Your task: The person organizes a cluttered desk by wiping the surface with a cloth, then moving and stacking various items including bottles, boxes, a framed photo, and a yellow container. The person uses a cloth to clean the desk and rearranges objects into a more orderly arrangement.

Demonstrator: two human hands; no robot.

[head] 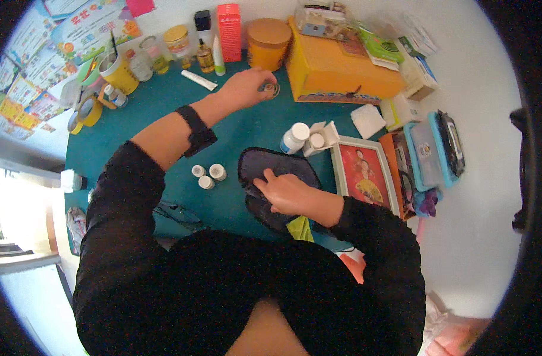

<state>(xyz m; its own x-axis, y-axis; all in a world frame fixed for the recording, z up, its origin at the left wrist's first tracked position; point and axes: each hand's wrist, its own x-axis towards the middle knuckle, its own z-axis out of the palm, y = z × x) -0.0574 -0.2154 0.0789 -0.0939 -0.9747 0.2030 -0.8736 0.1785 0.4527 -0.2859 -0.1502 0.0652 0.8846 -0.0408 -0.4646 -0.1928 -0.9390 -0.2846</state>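
Note:
Reaching to the back of the table, my left hand (pixel 253 84) has its fingers around a small clear glass object (pixel 274 90). The hand hides most of that object, so its exact kind is unclear. My right hand (pixel 288 192) is over a dark grey fabric pad (pixel 277 163), fingers apart, with nothing visible in it. Left of the pad stand three small white-capped bottles (pixel 206 182). Beyond it are a white bottle with a blue label (pixel 294 139) and an opened small white box (pixel 328 133) with a white-capped bottle (pixel 316 141) inside.
A yellow box (pixel 342 66) and a lidded orange canister (pixel 267 46) stand at the back, beside several cosmetic bottles and a white tube (pixel 198 80). A framed picture (pixel 362 171) lies to the right. Eyeglasses (pixel 179 213) rest at the near left, on the green tabletop (pixel 137 120).

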